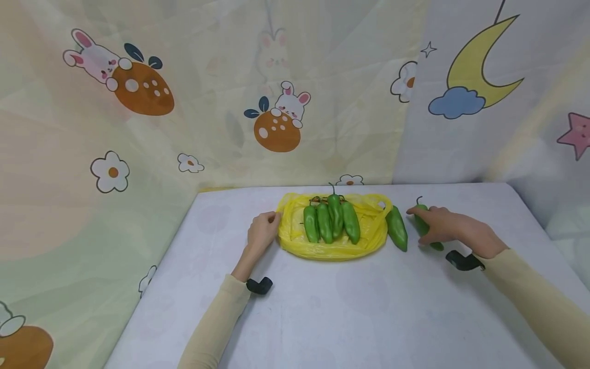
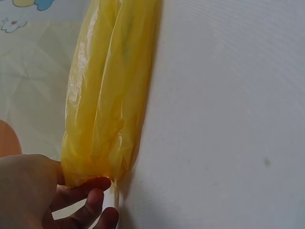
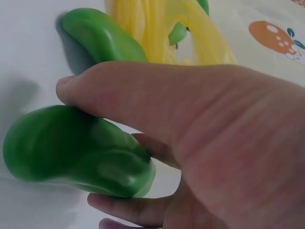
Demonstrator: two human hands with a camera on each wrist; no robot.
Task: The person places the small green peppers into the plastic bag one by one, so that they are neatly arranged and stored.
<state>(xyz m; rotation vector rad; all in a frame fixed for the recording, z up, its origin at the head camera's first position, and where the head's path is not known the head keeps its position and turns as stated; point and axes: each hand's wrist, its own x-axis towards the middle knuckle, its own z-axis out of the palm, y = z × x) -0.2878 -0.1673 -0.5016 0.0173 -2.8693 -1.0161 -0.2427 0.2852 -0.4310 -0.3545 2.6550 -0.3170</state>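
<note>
A yellow plastic bag (image 1: 332, 251) lies spread on the table with several green peppers (image 1: 324, 222) side by side on it, stems pointing away. My left hand (image 1: 264, 229) pinches the bag's left edge; in the left wrist view the thumb and index finger meet on the yellow film (image 2: 109, 95). Right of the bag, my right hand (image 1: 456, 229) holds a green pepper (image 3: 71, 148) between thumb and fingers, at the table surface. Between that hand and the bag lies another green pepper (image 1: 397, 229), which touches the bag's right handle.
The white-covered table (image 1: 332, 312) reaches back to a patterned cloth wall (image 1: 221, 128) with rabbits and flowers. More of this cloth hangs at the left and right sides. A dark strap-like piece (image 1: 259, 286) sits at each wrist.
</note>
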